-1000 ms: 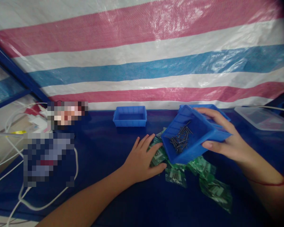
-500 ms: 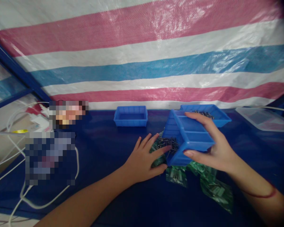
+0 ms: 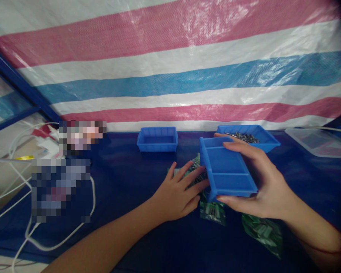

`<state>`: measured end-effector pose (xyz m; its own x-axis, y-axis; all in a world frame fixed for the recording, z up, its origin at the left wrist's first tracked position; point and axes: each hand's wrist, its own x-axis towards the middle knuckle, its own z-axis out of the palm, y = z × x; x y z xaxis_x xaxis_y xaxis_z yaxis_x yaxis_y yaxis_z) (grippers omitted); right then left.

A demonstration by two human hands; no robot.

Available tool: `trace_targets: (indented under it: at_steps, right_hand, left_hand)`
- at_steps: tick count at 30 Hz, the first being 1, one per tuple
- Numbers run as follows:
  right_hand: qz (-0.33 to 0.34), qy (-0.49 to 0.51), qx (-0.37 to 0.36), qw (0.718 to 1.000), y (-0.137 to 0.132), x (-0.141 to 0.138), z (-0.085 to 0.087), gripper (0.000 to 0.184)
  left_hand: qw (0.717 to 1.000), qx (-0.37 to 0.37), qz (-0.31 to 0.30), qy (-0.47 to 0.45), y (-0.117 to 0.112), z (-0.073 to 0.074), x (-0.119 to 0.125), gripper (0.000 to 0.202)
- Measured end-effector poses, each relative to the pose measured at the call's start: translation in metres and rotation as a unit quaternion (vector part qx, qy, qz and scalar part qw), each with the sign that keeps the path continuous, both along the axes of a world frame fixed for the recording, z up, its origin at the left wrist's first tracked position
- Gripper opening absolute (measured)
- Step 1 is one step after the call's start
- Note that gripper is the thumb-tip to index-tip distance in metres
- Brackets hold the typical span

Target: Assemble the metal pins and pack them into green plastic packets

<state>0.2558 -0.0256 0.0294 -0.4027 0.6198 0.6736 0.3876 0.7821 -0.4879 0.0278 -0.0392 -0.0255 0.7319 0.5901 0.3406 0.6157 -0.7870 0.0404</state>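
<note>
My right hand (image 3: pixel 258 178) grips a blue plastic bin (image 3: pixel 230 168), thumb below and fingers over the top. The bin is tipped on its side, its underside facing me and its mouth turned left and down. Dark screws (image 3: pixel 199 176) lie by its mouth, partly hidden by the bin and my fingers. My left hand (image 3: pixel 177 189) is spread with fingers apart beside the screws, fingertips close to the bin's rim. Under and around them are green-tinted plastic bags; one small bag of screws (image 3: pixel 212 213) lies below the bin, another green bag (image 3: pixel 263 231) to the right.
A blue bin (image 3: pixel 157 140) stands at the back of the blue table (image 3: pixel 116 182). Behind my right hand is another blue bin (image 3: pixel 269 141) with metal screws in it. A clear plastic lid (image 3: pixel 315 144) lies at the right. White cables (image 3: pixel 93 197) and blurred-out items occupy the left.
The bin in my right hand has tipped further over, so its inside no longer shows and its underside faces me. My left hand stays nearly in place, spread by the screws.
</note>
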Motion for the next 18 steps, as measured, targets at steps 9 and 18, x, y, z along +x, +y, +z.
trace_targets:
  at_steps: [9,18]
  right_hand:
    - [-0.022,-0.060,0.026,0.998,-0.003,0.000,0.012,0.083]
    - [-0.032,-0.074,0.022,0.997,-0.004,0.001,0.016,0.081]
  left_hand:
    - [0.999,0.000,-0.023,0.036,0.001,-0.001,0.001,0.039]
    - [0.998,-0.010,-0.068,0.003,0.010,0.000,0.017,0.046]
